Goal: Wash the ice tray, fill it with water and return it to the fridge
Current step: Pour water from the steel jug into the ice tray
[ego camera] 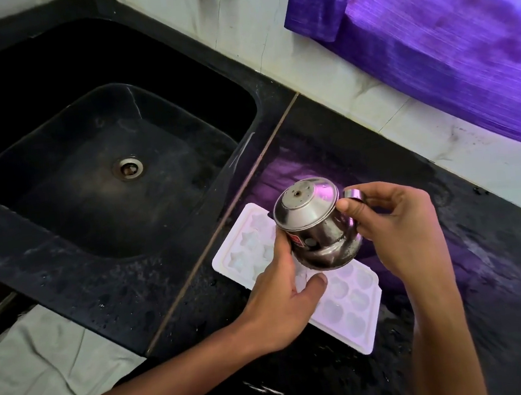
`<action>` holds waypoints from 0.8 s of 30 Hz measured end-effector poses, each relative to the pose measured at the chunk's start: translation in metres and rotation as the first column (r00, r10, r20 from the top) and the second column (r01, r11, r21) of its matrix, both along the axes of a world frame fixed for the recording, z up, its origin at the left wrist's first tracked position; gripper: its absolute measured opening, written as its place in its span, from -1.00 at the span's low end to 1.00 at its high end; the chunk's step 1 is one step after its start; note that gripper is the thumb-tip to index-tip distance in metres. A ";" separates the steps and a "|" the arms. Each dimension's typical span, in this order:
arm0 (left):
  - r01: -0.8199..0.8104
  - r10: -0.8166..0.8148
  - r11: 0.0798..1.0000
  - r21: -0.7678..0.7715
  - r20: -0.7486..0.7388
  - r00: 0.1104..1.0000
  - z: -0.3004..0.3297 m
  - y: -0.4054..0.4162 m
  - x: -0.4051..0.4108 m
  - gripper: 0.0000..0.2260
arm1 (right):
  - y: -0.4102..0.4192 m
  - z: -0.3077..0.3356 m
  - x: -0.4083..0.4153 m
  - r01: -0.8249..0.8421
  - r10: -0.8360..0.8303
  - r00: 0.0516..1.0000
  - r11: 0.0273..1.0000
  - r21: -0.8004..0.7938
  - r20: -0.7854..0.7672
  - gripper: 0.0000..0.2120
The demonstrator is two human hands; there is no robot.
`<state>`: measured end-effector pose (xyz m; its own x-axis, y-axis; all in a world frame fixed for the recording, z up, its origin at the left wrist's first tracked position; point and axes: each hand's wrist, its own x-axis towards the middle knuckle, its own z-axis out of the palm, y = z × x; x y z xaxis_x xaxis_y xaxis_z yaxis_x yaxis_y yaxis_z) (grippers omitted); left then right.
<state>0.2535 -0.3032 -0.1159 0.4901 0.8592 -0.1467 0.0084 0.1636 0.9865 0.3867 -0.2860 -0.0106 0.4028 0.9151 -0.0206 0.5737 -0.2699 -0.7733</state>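
- R hand point(397, 231) pinches steel jug point(315, 227) handle; L hand point(283, 304) cups its belly.
- Under grip: white ice tray point(357, 309), star moulds.
- Black stone sink point(95, 169) left.

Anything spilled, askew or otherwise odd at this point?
Nothing broken. The steel jug is tipped over the white ice tray, held by the left hand and right hand. Droplets speckle the black counter around the tray, and a purple tint washes over it.
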 end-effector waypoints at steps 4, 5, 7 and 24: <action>0.029 -0.029 1.000 0.011 -0.019 0.999 0.002 -0.006 -0.002 -0.21 | 0.000 0.002 -0.001 -0.038 0.038 0.999 0.999 -0.018 0.009 -0.89; 0.035 -0.035 0.999 0.010 -0.028 0.999 0.002 -0.007 -0.003 -0.21 | 0.001 0.002 -0.002 -0.050 0.050 0.999 0.998 -0.026 0.018 -0.89; 0.043 -0.043 0.999 0.002 -0.040 0.998 0.002 -0.010 -0.004 -0.21 | 0.002 0.001 -0.003 -0.070 0.072 0.996 0.997 -0.042 0.051 -0.92; 0.034 -0.035 0.999 -0.026 -0.029 0.999 -0.002 -0.014 -0.001 -0.25 | 0.002 0.002 -0.004 -0.082 0.091 0.988 0.994 -0.076 0.128 -0.90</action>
<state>0.2520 -0.3176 -0.1182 0.5144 0.8378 -0.1830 0.0434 0.1877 0.9813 0.3832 -0.2840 -0.0086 0.3256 0.9447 -0.0388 0.6921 -0.2661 -0.6710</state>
